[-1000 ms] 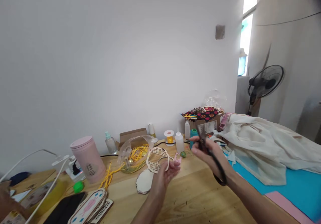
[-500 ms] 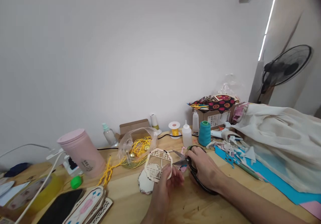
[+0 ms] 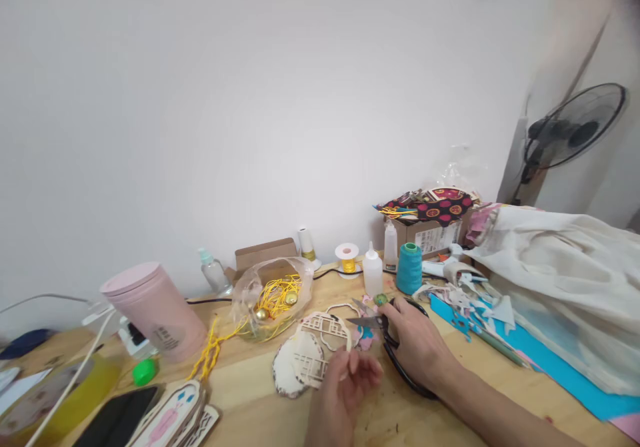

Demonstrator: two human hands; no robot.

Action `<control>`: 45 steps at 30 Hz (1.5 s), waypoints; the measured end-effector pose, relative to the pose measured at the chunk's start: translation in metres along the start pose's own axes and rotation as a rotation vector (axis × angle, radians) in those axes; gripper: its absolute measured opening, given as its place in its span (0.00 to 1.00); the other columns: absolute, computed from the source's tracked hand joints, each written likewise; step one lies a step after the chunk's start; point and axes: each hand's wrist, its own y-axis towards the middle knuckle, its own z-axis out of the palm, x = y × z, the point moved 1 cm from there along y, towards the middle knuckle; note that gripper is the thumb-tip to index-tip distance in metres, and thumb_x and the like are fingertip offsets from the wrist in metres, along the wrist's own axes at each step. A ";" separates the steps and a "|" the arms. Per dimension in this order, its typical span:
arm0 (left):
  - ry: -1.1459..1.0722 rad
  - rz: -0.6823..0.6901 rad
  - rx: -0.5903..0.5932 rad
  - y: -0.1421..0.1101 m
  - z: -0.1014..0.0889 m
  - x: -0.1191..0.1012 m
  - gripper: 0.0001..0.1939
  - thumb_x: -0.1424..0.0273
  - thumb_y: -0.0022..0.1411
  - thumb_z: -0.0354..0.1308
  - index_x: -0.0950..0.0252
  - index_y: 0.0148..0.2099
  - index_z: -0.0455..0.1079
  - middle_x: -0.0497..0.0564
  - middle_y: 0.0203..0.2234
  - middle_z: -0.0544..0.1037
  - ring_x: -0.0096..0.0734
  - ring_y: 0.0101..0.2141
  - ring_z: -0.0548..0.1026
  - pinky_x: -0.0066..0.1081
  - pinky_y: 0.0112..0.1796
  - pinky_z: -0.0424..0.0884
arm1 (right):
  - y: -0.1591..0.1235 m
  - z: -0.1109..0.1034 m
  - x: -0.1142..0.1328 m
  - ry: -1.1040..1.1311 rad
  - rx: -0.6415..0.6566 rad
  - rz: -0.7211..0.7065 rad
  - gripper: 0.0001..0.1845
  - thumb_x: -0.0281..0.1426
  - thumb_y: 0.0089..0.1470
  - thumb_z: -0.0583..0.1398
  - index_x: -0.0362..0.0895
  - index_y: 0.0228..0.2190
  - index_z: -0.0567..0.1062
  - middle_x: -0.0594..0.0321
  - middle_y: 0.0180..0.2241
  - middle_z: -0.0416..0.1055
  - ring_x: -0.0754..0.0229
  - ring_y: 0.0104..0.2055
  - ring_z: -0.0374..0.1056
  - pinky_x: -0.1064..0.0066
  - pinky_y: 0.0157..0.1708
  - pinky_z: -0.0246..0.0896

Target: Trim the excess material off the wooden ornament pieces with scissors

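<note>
Left hand (image 3: 347,383): clamped, thumb and fingers pinching the lattice panel (image 3: 330,329) at its near right rim. The panel therefore lies directly at the fingertips, extending leftward and away from the hand, towards the worktop's back edge. It is tilted, and in this view it overlaps the right part of the white disc (image 3: 284,368), which lies on the worktop (image 3: 255,393); contact between the two cannot be determined.

Right hand (image 3: 413,340): closed around the black handles of the scissors (image 3: 369,323). The blades stand apart and point left, their tips just beside the panel's right rim; whether they touch it cannot be established.

Behind the blades, a thin pale outline frame (image 3: 331,347) is partly visible. Pink and blue scraps (image 3: 367,333) lie beneath and beside the scissors. The green ball (image 3: 381,299) is near the right hand's fingers.

Towards the worktop's back edge stand a yellow spool (image 3: 347,261), a white squeeze bottle (image 3: 373,275) and a teal thread cone (image 3: 409,271). A clear bag (image 3: 245,303) containing yellow cord lies left of these, beyond the disc.
</note>
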 end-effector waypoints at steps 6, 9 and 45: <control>-0.004 0.017 -0.096 0.002 -0.004 -0.010 0.13 0.71 0.56 0.49 0.64 0.20 0.60 0.51 0.20 0.74 0.30 0.26 0.68 0.30 0.34 0.61 | -0.011 0.002 0.006 0.026 0.039 -0.081 0.19 0.22 0.37 0.53 0.48 0.35 0.67 0.61 0.34 0.61 0.57 0.35 0.60 0.71 0.30 0.50; 0.018 0.019 -0.101 0.001 -0.005 -0.007 0.13 0.70 0.56 0.48 0.64 0.20 0.60 0.51 0.19 0.74 0.29 0.25 0.68 0.30 0.32 0.61 | -0.010 0.003 0.007 -0.020 0.057 -0.065 0.18 0.22 0.40 0.51 0.48 0.35 0.68 0.60 0.33 0.62 0.58 0.33 0.60 0.71 0.27 0.49; 0.163 0.006 -0.064 0.001 -0.004 -0.006 0.14 0.65 0.54 0.51 0.63 0.19 0.59 0.49 0.16 0.72 0.31 0.24 0.67 0.31 0.32 0.60 | -0.011 -0.007 0.012 0.033 0.112 -0.027 0.14 0.23 0.37 0.54 0.47 0.30 0.68 0.63 0.30 0.63 0.61 0.30 0.61 0.73 0.24 0.44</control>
